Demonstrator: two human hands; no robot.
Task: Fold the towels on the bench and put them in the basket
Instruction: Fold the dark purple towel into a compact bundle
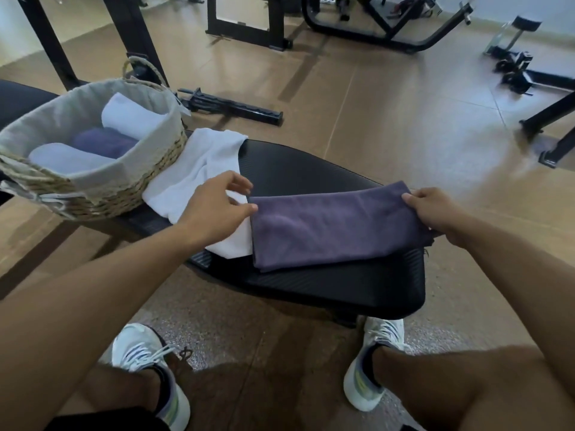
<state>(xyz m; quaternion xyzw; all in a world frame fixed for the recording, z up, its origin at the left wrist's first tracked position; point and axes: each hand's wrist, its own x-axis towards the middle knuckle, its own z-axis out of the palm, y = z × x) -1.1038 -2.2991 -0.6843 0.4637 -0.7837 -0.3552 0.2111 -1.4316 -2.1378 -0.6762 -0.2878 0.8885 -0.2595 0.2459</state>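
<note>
Purple towel (336, 231): lies folded on the black table (357, 284), its left end overlapping a white towel (199, 169); likely light, soft and limp, sagging wherever unsupported.
Where to hold: probably the short ends or corners, keeping the layers pinched together.
Left hand (214, 206): half open, fingertips touching the towel's left edge.
Right hand (435, 209): closed, pinching the right end.
Basket (130, 188): on the table's left, already holding rolled towels.

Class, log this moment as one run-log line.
purple towel on bench | left hand, right hand at its ends | basket: three rolled
</note>
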